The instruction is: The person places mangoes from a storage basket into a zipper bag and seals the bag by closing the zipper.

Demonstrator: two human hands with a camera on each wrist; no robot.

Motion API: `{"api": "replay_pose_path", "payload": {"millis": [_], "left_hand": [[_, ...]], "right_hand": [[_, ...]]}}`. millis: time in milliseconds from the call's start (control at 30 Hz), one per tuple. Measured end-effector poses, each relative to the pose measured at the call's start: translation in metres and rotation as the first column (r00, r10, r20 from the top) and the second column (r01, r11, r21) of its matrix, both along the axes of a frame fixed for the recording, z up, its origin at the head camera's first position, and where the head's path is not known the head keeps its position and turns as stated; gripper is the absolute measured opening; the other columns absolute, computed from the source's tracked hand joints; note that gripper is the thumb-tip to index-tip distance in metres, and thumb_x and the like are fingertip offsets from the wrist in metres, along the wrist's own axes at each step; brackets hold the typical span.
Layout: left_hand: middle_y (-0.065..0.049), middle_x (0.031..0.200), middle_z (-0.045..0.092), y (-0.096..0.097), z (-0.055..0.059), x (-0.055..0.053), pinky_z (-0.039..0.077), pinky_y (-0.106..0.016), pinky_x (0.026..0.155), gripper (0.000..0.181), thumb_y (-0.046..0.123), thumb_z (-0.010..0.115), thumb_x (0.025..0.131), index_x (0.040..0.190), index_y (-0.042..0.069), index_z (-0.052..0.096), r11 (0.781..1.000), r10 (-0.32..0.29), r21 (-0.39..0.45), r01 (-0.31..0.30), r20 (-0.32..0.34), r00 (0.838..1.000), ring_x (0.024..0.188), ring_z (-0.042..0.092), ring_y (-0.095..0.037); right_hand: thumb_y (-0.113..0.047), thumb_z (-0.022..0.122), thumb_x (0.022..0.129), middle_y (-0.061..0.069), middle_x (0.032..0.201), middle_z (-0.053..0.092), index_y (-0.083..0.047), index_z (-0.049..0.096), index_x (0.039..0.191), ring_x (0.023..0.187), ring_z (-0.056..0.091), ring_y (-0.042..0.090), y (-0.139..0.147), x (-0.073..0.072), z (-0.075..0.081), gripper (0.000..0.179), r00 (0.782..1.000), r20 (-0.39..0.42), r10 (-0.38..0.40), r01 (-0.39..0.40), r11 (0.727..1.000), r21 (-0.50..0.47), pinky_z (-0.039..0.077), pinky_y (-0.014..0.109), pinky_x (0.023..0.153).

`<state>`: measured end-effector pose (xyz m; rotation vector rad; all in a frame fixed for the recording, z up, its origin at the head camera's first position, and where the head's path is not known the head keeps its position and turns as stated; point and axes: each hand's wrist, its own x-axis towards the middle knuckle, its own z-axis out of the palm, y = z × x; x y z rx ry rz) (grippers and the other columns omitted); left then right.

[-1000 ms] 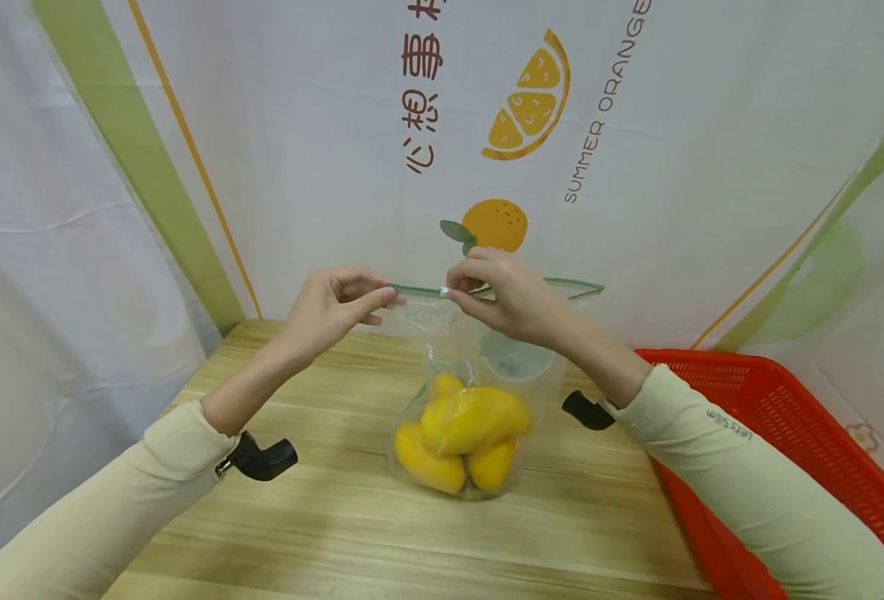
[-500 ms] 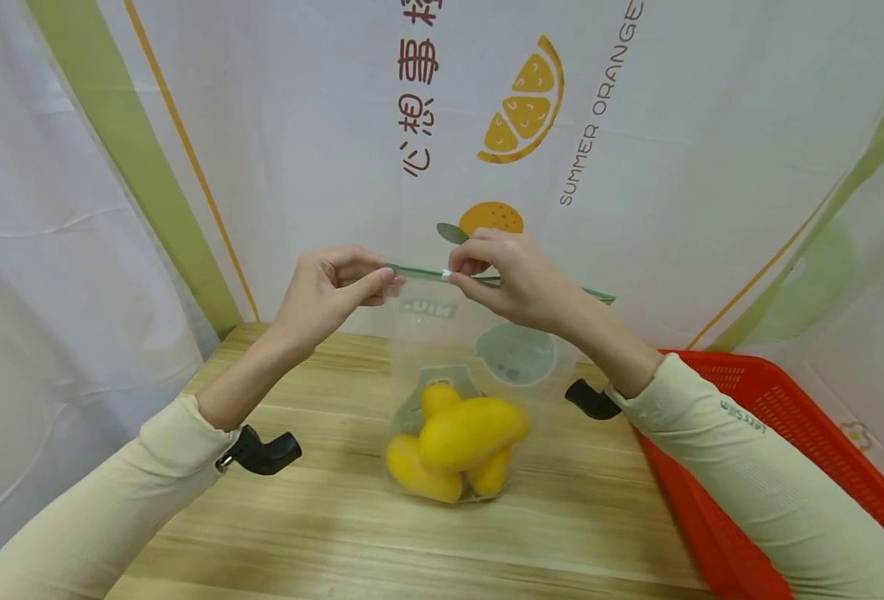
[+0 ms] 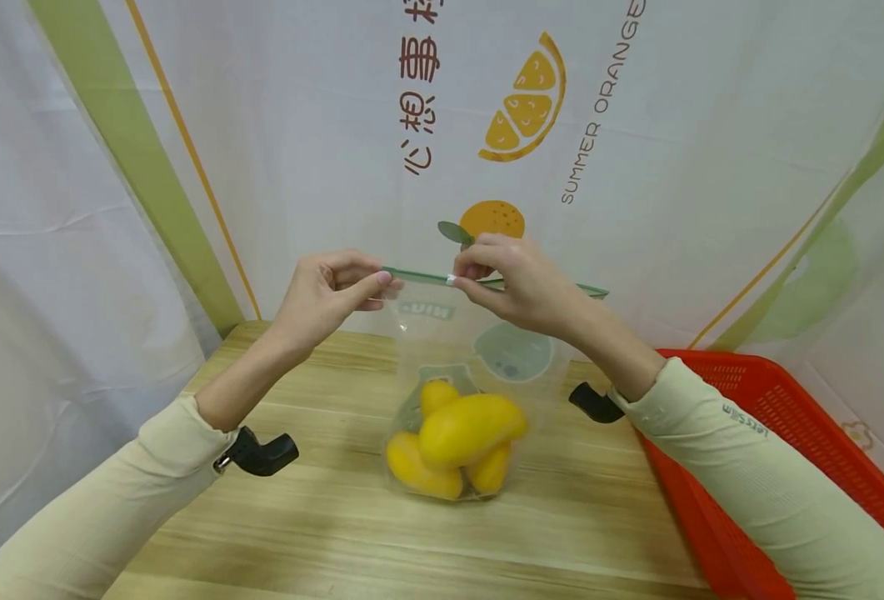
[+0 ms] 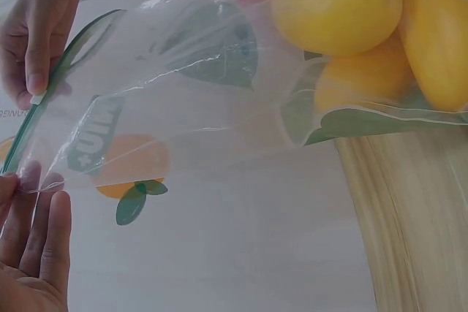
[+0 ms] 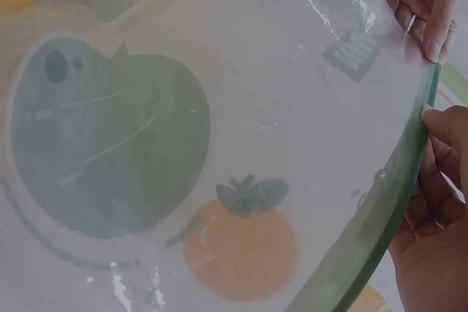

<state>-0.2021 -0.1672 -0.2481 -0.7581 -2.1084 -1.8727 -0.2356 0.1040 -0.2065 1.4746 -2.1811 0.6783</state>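
Note:
A clear zip bag with a green top strip stands upright on the wooden table, several yellow mangoes piled in its bottom. My left hand pinches the strip's left corner between thumb and fingers. Further right along the strip, my right hand pinches the small white slider. In the right wrist view the green strip parts into an open mouth on the far side of the slider. The left wrist view shows both hands at the strip and the mangoes through the film.
A red plastic basket stands at the table's right side, partly behind my right sleeve. Behind the wooden table hangs a white curtain with orange prints. A black wrist camera juts from my left cuff.
Both hands have risen slightly and the bag is pulled straighter, its print now flat. The right hand with the slider has shifted a little to the right, away from the left hand.

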Motion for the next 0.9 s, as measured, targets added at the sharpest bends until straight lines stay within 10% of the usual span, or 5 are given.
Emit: {"api": "replay_pose_path", "payload": {"millis": [900], "left_hand": [[-0.014, 0.099, 0.075, -0.0022, -0.0050, -0.0037, 0.062, -0.038, 0.079, 0.015, 0.004, 0.068, 0.098, 0.107, -0.009, 0.070, 1.000, 0.014, 0.014, -0.013, -0.032, 0.999, 0.090, 0.073, -0.024]], "right_hand": [[-0.002, 0.073, 0.093, 0.005, 0.089, 0.064, -0.001, 0.071, 0.096, 0.085, 0.059, 0.017, 0.0074, -0.0001, 0.0006, 0.004, 1.000, 0.006, -0.020, 0.020, 1.000, 0.015, 0.055, 0.029, 0.077]]}}
